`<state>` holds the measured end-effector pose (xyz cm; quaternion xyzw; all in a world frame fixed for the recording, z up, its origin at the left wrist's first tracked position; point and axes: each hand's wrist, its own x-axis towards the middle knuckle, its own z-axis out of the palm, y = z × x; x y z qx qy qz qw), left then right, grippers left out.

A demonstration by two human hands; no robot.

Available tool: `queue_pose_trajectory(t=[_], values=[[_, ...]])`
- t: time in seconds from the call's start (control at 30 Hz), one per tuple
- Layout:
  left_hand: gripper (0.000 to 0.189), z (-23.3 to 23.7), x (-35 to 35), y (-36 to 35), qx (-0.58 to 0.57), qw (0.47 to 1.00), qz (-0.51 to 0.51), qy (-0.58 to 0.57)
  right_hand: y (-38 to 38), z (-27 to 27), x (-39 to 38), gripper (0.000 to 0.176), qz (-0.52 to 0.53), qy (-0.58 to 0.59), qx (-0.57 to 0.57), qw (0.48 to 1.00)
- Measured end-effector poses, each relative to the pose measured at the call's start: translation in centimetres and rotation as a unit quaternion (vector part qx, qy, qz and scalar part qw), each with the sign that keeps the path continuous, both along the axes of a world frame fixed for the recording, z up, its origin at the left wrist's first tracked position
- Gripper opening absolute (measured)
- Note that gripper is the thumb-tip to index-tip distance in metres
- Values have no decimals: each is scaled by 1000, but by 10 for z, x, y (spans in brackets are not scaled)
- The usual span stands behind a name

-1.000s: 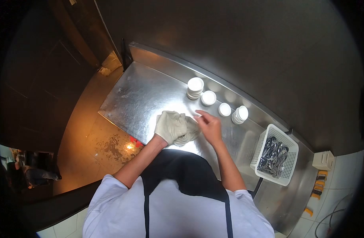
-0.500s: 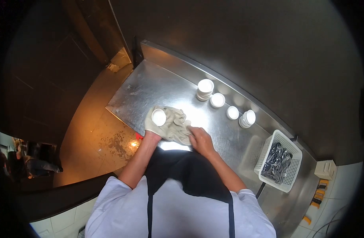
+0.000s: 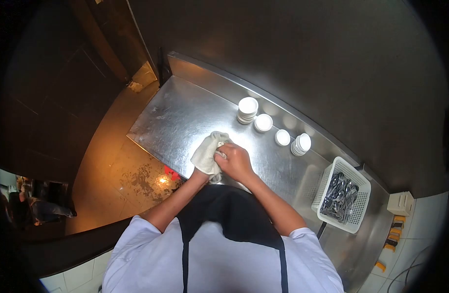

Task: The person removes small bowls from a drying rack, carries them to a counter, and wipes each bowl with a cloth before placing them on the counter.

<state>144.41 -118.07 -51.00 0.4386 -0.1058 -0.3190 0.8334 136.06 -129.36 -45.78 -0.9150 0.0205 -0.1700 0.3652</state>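
A pale cloth (image 3: pixel 203 157) drapes over my left hand (image 3: pixel 201 177), covering its fingers so that only the wrist area shows. My right hand (image 3: pixel 235 162) is closed, its fingers curled into the cloth and pressed against the left hand. The small white bowl seen a moment ago is hidden from sight, apparently inside the bunched cloth. Beyond my hands, along the back of the steel counter (image 3: pixel 161 115), stand stacks of small white bowls: a tall stack (image 3: pixel 248 107), a shorter stack (image 3: pixel 263 123), a low one (image 3: pixel 282 138) and a leaning stack (image 3: pixel 301 144).
On the right of the counter sits a white perforated basket (image 3: pixel 362 198) holding metal cutlery (image 3: pixel 339 195). Past it are a beige box (image 3: pixel 400 203) and yellow-and-black pieces (image 3: pixel 394 233). A raised steel edge (image 3: pixel 209 71) runs along the back. Wet-looking floor (image 3: pixel 136 188) lies to the left.
My right hand has moved left and up onto the cloth at my left hand. The cloth is bunched tighter, and the white bowl in it has gone out of sight.
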Motion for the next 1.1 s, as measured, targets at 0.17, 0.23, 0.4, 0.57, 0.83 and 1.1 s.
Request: queue_pose_trajectory(t=[0.17,0.23,0.4,0.57,0.83,1.1], values=[[28,9,-6,2,-43,961,-30,270,8,7,-4,16,6,-80,-10,997],[27,-5,-2,3,-40,965,-39,255,13,8,-2,17,-45,-123,-54,990],[34,3,-15,-6,70,985,107,113,10,5,2,15,-119,-10,-127,985],[35,11,6,6,45,969,145,193,-22,-5,-13,21,-118,53,-217,968],[43,-5,-3,-4,215,964,100,124,-8,-10,-13,22,-115,-27,41,992],[39,15,-1,1,123,972,25,199,-121,-104,-10,25,-325,72,361,871]])
